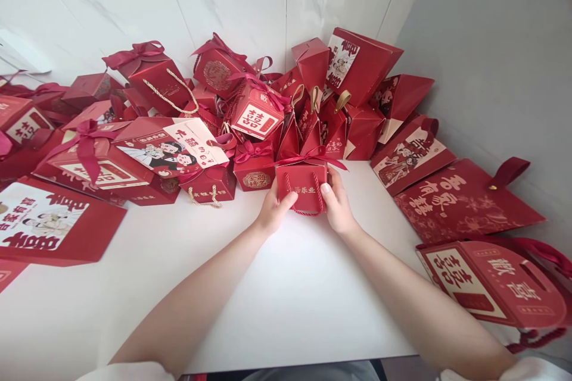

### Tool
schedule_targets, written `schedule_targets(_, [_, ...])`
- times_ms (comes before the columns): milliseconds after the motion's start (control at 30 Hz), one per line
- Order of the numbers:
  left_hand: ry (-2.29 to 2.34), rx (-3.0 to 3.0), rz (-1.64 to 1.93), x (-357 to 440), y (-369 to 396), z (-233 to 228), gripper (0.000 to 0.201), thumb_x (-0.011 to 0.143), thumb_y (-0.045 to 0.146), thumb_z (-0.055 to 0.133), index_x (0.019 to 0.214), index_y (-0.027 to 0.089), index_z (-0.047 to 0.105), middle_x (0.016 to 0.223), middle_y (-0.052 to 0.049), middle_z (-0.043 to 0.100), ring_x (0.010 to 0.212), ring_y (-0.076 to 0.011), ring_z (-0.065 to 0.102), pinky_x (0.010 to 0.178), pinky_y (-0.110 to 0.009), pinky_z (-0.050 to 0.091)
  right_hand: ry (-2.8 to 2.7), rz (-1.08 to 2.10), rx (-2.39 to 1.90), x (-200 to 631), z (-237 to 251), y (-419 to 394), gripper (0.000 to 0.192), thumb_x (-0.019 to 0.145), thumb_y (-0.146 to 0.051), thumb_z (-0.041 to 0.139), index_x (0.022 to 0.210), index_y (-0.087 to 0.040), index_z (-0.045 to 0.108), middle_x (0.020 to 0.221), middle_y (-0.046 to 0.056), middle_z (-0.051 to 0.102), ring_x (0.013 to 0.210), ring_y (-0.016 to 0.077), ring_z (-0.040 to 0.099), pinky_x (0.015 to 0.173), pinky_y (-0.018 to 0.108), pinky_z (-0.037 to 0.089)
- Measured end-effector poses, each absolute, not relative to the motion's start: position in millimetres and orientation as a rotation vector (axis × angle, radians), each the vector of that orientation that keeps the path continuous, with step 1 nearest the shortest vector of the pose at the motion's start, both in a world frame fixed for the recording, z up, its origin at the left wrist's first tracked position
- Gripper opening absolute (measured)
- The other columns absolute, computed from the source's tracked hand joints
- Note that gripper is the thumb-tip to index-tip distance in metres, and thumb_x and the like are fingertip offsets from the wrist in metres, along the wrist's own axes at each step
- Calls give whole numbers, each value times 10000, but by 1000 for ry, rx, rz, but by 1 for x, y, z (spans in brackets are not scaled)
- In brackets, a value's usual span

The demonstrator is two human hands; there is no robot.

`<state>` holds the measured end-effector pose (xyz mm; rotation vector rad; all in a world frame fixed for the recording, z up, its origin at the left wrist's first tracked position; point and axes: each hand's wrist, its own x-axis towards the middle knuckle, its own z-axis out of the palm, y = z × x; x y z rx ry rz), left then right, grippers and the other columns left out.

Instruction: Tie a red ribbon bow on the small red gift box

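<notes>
— What did the hands have?

— I saw both closed lightly round one small red box (304,186), just above the frame's centre. My left hand (272,211) cupped its left side, thumb on the front; my right hand (338,205) pressed the right side, fingers half curled. The box stood upright on the white surface (250,286), its ribbon bow (308,158) on top and a rope handle (306,209) hanging down its front.

— Which step was that?

— Steadying it at the front edge of the pile (214,113), as I judged. Any move from there called for an even two-sided grip that kept the bow uncrushed.

— Counts?

— One box held, two hands. Three flat bags (465,199) lay down the right edge. The pile across the upper frame ran past twenty, overlapping too much for an exact count.
</notes>
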<state>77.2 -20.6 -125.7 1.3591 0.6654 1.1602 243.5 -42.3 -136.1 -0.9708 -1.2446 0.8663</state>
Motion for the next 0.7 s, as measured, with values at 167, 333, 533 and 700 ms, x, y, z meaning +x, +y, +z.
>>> schedule_targets(167, [777,1302,1142,79,-21,-125,514,863,423,645,1305,190,525,1297,-103,634,1205,-282,586,1041,-434,466,-1203,933,-989,242,-138,-42,659,904,-608,565,1401,-210,396,1459,121,484,1349,277,458,1122,454,402])
schedule_targets(333, [776,1349,1198,79,-18,-126,509,862,428,617,1308,193,549,1337,-93,623,1239,-299,564,1064,-432,441,-1174,957,-1007,241,-133,-41,566,922,-630,511,1322,-230,497,1405,98,535,1315,285,488,1108,477,414])
schedule_targets(533, [709,1361,1246,77,-19,-127,518,894,432,560,1366,218,540,1423,-72,565,1327,-305,497,1117,-427,391,-1182,974,-1033,240,-129,-43,586,928,-680,441,1299,-236,536,1434,85,506,1320,287,479,1114,493,407])
schedule_targets(700, [706,1355,1224,77,-19,-125,549,904,436,554,1408,226,503,1433,-70,557,1328,-307,497,1124,-435,388,-1174,995,-1034,240,-132,-43,589,944,-669,416,1319,-229,528,1448,85,494,1327,292,471,1118,499,401])
